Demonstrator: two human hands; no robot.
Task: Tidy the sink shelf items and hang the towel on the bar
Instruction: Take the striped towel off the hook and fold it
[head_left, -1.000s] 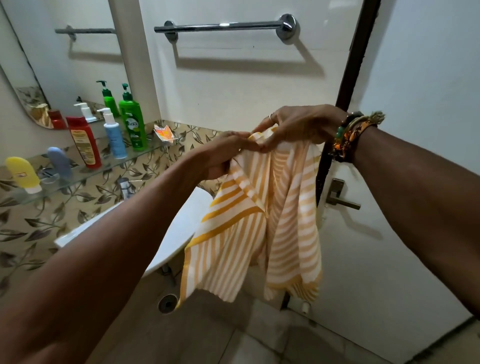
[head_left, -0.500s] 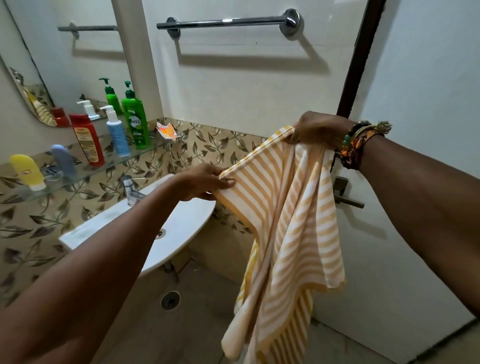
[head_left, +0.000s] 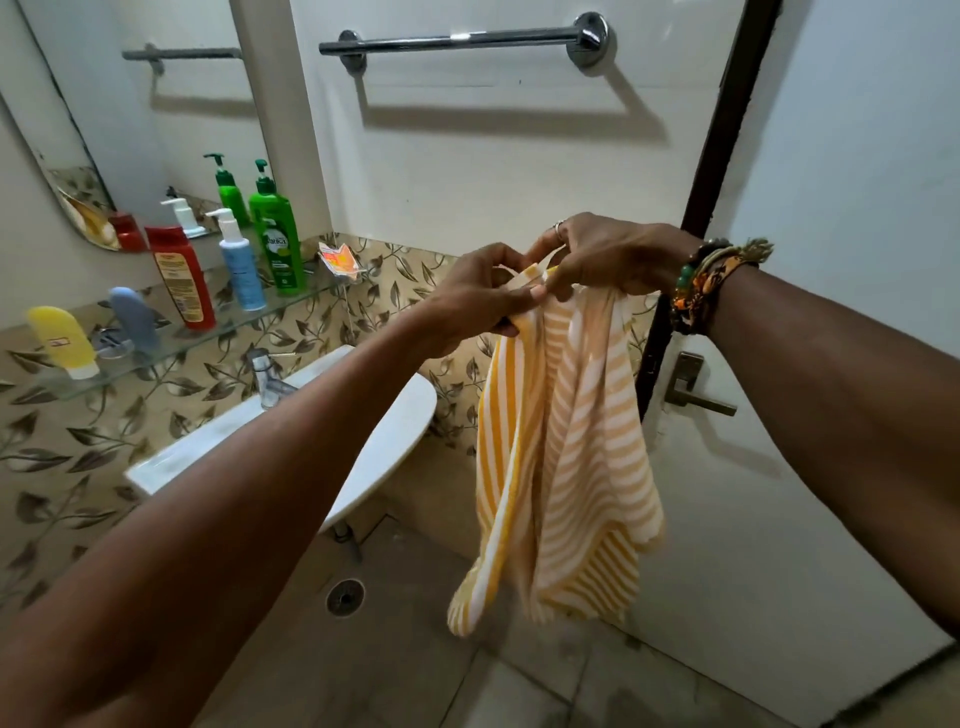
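Striped yellow towel hanging, pinched between left hand, right hand.

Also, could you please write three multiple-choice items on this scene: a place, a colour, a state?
1. Where is the towel relative to the bar? A) draped over it B) held below it C) behind it
2. The tallest pump bottle on the glass shelf is: A) green B) purple C) black
3. The left hand is: A) pinching the towel's top edge B) open and empty C) an empty fist
B, the right hand and left hold it under the bare bar; A, its body is green; A, its grip closes on the cloth.
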